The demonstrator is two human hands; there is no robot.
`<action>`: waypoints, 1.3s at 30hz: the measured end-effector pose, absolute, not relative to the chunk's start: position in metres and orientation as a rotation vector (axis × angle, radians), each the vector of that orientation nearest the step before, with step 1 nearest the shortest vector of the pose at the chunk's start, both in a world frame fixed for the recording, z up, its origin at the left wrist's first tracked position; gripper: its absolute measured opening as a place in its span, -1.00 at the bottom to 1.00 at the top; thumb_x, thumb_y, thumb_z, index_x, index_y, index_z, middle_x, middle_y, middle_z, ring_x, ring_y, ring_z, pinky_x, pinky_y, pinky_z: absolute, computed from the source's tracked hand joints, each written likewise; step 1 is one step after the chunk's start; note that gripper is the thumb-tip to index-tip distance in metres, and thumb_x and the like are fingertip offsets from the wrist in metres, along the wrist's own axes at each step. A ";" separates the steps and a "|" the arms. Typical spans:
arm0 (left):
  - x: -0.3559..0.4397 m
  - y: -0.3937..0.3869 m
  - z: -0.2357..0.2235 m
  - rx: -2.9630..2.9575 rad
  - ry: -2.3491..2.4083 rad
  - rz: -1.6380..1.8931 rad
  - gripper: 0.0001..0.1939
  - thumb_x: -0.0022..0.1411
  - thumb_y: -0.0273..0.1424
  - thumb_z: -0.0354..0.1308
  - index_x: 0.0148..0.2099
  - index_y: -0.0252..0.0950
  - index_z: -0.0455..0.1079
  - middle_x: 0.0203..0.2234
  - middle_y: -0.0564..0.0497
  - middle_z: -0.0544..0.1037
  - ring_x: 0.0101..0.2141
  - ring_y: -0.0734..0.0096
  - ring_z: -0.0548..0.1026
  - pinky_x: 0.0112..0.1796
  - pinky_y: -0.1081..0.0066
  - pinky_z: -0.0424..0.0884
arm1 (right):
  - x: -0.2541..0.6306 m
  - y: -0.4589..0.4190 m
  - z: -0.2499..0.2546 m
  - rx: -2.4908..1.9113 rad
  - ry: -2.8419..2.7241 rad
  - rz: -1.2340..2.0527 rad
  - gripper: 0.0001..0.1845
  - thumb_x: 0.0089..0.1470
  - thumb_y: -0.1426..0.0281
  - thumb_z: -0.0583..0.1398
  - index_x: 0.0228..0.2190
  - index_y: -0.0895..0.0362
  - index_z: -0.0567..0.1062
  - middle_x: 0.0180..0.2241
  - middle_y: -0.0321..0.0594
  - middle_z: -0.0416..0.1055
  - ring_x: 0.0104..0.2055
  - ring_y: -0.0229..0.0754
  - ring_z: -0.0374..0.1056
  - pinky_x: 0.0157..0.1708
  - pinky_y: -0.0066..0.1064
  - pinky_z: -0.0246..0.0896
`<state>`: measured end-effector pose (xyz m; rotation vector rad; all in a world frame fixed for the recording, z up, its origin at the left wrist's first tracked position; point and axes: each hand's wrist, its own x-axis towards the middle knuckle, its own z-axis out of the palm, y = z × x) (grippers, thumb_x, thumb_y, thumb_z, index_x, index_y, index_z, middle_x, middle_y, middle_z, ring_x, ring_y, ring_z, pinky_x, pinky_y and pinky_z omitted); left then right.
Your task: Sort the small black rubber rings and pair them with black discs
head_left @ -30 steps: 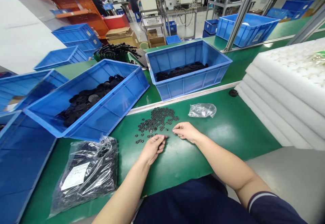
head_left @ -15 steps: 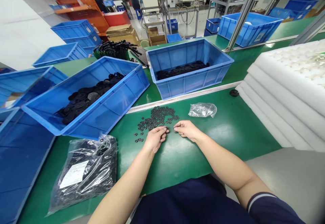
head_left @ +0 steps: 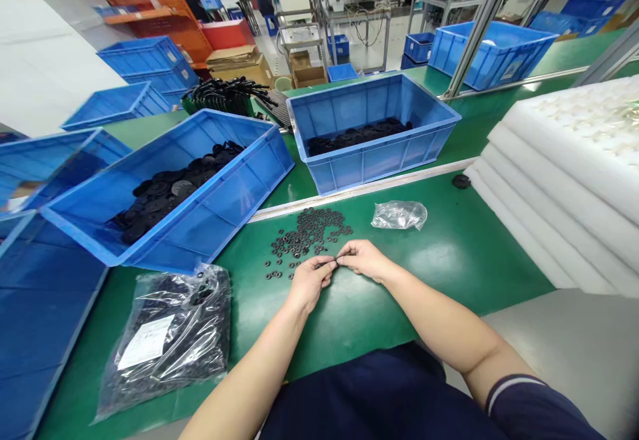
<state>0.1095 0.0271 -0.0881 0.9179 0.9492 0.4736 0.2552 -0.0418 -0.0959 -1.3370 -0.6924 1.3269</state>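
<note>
Dark part [head_left: 336, 261] seemingly between both hands [head_left: 365, 260]

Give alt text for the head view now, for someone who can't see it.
A person's left hand and right hand pinch close together at a tiny dark piece, beside scattered black rings on a green table. Behind are two blue bins holding black parts.

the rings [head_left: 313, 223] are black, the tabletop [head_left: 399, 313] green, the navy sleeve [head_left: 544, 413] white-striped.
</note>
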 end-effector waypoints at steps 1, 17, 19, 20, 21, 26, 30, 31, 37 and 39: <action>0.110 0.026 -0.089 0.941 0.964 0.478 -0.59 -0.25 -0.37 0.45 -0.32 -0.44 0.45 -0.68 0.12 0.34 -0.65 0.66 0.20 -0.63 0.58 0.02 | 0.255 -0.042 -0.097 -1.367 -0.740 1.280 -0.85 -0.17 0.39 0.29 -0.47 0.19 0.47 -0.68 -0.44 0.28 -0.67 -0.43 0.06 -0.65 -0.55 -0.06; 0.110 0.025 -0.092 1.069 0.955 0.445 -0.56 -0.22 -0.24 0.42 -0.30 -0.41 0.46 -0.71 0.16 0.29 -0.66 0.65 0.15 -0.62 0.55 0.00 | 0.253 -0.040 -0.099 -1.534 -0.794 1.141 -0.87 -0.20 0.44 0.31 -0.52 0.18 0.46 -0.56 -0.32 0.40 -0.54 -0.35 0.22 -0.50 -0.49 0.11; 0.111 0.030 -0.092 1.114 0.995 0.412 -0.60 -0.22 -0.25 0.40 -0.33 -0.39 0.46 -0.70 0.15 0.31 -0.66 0.63 0.15 -0.61 0.53 0.00 | 0.260 -0.039 -0.095 -1.412 -0.592 1.299 -0.87 -0.17 0.44 0.27 -0.49 0.18 0.42 -0.60 -0.34 0.35 -0.64 -0.41 0.10 -0.64 -0.54 -0.08; 0.112 0.034 -0.091 1.203 1.025 0.394 -0.65 -0.21 -0.27 0.38 -0.36 -0.37 0.46 -0.69 0.13 0.34 -0.66 0.60 0.18 -0.60 0.51 0.03 | 0.264 -0.039 -0.093 -1.348 -0.488 1.355 -0.87 -0.16 0.45 0.26 -0.47 0.18 0.40 -0.60 -0.34 0.35 -0.67 -0.43 0.05 -0.68 -0.56 -0.18; 0.113 0.038 -0.090 1.335 1.057 0.377 -0.71 -0.18 -0.30 0.36 -0.39 -0.36 0.47 -0.68 0.10 0.37 -0.64 0.56 0.22 -0.58 0.49 0.08 | 0.268 -0.038 -0.091 -1.288 -0.400 1.389 -0.86 -0.16 0.47 0.25 -0.46 0.19 0.39 -0.60 -0.32 0.35 -0.68 -0.45 0.03 -0.69 -0.57 -0.25; 0.115 0.055 -0.081 1.978 1.151 0.335 -0.93 -0.09 -0.45 0.26 -0.53 -0.29 0.42 -0.61 0.04 0.47 -0.52 0.42 0.36 -0.41 0.41 0.21 | 0.281 -0.038 -0.087 -1.164 -0.274 1.438 -0.83 -0.15 0.52 0.26 -0.43 0.23 0.38 -0.55 -0.19 0.41 -0.68 -0.48 0.01 -0.71 -0.60 -0.31; 0.109 0.059 -0.079 1.798 1.174 0.342 -0.83 -0.05 -0.34 0.25 -0.53 -0.30 0.35 -0.65 0.06 0.39 -0.60 0.49 0.27 -0.52 0.45 0.12 | 0.277 -0.039 -0.090 -1.144 -0.318 1.455 -0.79 -0.09 0.41 0.31 -0.42 0.21 0.38 -0.58 -0.22 0.40 -0.71 -0.51 -0.06 -0.72 -0.62 -0.34; 0.106 0.059 -0.078 1.639 1.158 0.359 -0.82 -0.03 -0.30 0.23 -0.48 -0.31 0.36 -0.65 0.08 0.38 -0.62 0.52 0.24 -0.56 0.47 0.08 | 0.275 -0.039 -0.091 -1.148 -0.325 1.459 -0.77 -0.09 0.39 0.32 -0.43 0.21 0.38 -0.59 -0.24 0.39 -0.71 -0.51 -0.06 -0.72 -0.62 -0.34; 0.086 0.054 -0.070 0.959 0.905 0.390 -0.68 -0.08 -0.37 0.29 -0.25 -0.39 0.36 -0.56 0.02 0.44 -0.66 0.65 0.18 -0.65 0.58 -0.05 | 0.271 -0.039 -0.091 -1.190 -0.365 1.511 -0.76 -0.16 0.46 0.34 -0.37 0.28 0.49 -0.60 -0.25 0.38 -0.69 -0.51 -0.02 -0.72 -0.62 -0.30; 0.084 0.051 -0.071 0.922 0.855 0.366 -0.67 -0.06 -0.37 0.33 -0.25 -0.39 0.35 -0.54 -0.02 0.47 -0.67 0.68 0.17 -0.66 0.61 -0.07 | 0.270 -0.039 -0.090 -1.194 -0.389 1.531 -0.76 -0.16 0.48 0.33 -0.36 0.28 0.49 -0.59 -0.22 0.41 -0.69 -0.51 -0.01 -0.72 -0.62 -0.30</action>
